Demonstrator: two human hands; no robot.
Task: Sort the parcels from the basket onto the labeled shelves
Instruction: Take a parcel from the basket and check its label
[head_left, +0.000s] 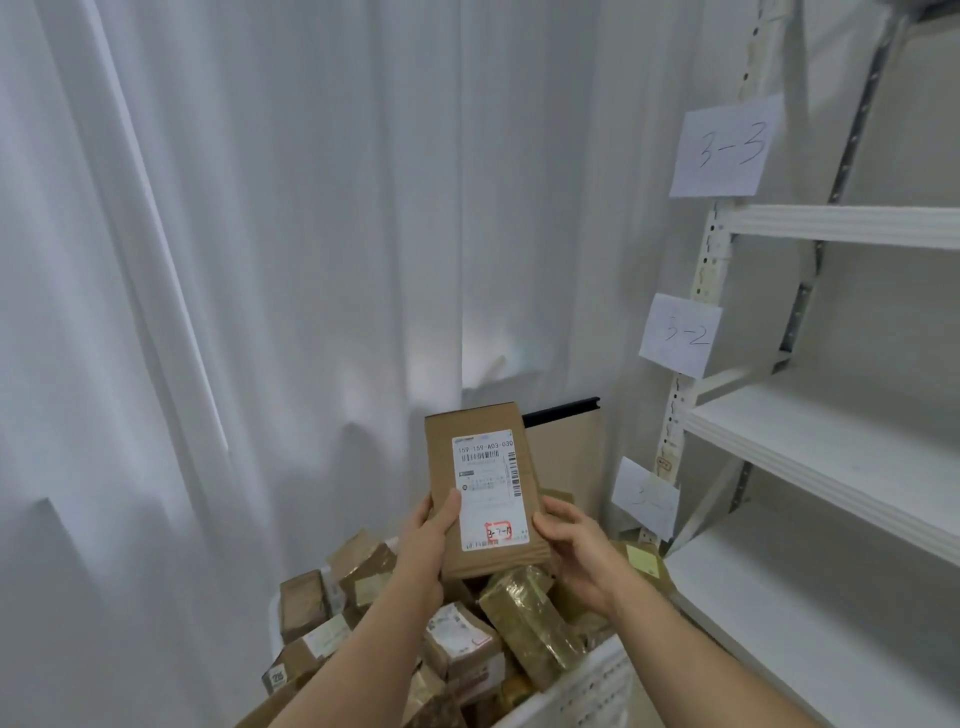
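Observation:
I hold a flat brown cardboard parcel (480, 457) upright above the basket, its white shipping label facing me with a red-marked code near the bottom. My left hand (428, 535) grips its lower left edge, thumb across the front. My right hand (571, 545) grips its lower right edge. Below them the white basket (587, 680) is piled with several brown and tape-wrapped parcels (524, 618). At the right stands a white shelf unit (810, 447) with paper labels: "3-3" (724, 148), "3-2" (680, 335) and a lower one (644, 499) too faint to read.
White curtains (260, 260) hang across the left and centre behind the basket. A beige panel with a black top strip (563, 447) stands behind the held parcel. The visible shelf boards hold nothing.

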